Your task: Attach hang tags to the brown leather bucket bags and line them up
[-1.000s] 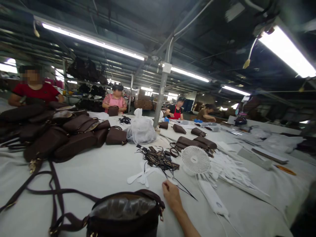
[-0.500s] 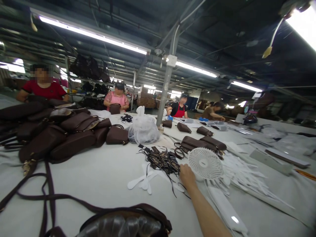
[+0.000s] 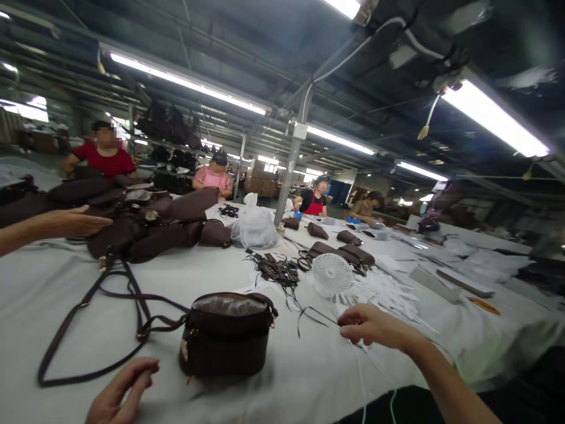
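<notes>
My left hand [image 3: 126, 388] is at the bottom left, its fingers loosely stretched out and holding nothing. To its right stands a small dark brown handbag [image 3: 225, 347], upright with its top open and clear plastic filling inside. Its long strap [image 3: 57, 353] loops over the table to the left. My right hand [image 3: 375, 327] is closed at the fingertips on a thin black cord [image 3: 320, 314], right of the bag. A pile of black hang tags [image 3: 276, 268] with cords lies beyond, beside a white fan [image 3: 333, 274].
Another person's hand [image 3: 83, 224] reaches in from the left edge beside a heap of brown bags [image 3: 163, 238]. A plastic bag [image 3: 253, 227] stands by a metal post [image 3: 289, 171]. White strips [image 3: 388, 294] lie right of the fan. Several co-workers sit across the table.
My right hand has drawn back from the tag pile towards me, with a cord trailing. My left hand and another person's hand have come into view. The bag now shows whole and upright.
</notes>
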Available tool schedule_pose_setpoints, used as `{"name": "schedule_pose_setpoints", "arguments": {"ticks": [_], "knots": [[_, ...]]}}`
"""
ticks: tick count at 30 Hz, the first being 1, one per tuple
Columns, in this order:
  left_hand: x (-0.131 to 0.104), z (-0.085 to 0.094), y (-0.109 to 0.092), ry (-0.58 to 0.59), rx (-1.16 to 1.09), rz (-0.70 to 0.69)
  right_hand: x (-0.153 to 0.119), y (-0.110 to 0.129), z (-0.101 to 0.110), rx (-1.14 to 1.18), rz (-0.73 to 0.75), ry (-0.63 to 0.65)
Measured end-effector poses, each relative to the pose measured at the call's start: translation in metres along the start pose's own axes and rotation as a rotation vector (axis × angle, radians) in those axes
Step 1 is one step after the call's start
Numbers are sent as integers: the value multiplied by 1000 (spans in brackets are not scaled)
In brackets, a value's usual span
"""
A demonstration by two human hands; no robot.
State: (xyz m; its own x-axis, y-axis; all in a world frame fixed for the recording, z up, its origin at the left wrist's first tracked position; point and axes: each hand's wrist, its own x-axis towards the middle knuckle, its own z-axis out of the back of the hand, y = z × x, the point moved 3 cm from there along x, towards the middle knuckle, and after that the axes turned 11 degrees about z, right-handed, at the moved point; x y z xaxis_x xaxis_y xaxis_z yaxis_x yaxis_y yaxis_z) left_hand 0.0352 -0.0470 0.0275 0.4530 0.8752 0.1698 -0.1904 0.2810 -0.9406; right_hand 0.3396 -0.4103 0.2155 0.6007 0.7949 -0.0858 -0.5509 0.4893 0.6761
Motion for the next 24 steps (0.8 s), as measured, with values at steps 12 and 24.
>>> {"name": "schedule_pose_setpoints", "arguments": {"ticks": [12, 24], "knots": [[-81, -89, -134, 872, -490, 79, -39, 100, -62, -157, 238, 110], [-81, -35, -69, 892, -123, 118, -46, 34, -120, -212, 3, 331]]}}
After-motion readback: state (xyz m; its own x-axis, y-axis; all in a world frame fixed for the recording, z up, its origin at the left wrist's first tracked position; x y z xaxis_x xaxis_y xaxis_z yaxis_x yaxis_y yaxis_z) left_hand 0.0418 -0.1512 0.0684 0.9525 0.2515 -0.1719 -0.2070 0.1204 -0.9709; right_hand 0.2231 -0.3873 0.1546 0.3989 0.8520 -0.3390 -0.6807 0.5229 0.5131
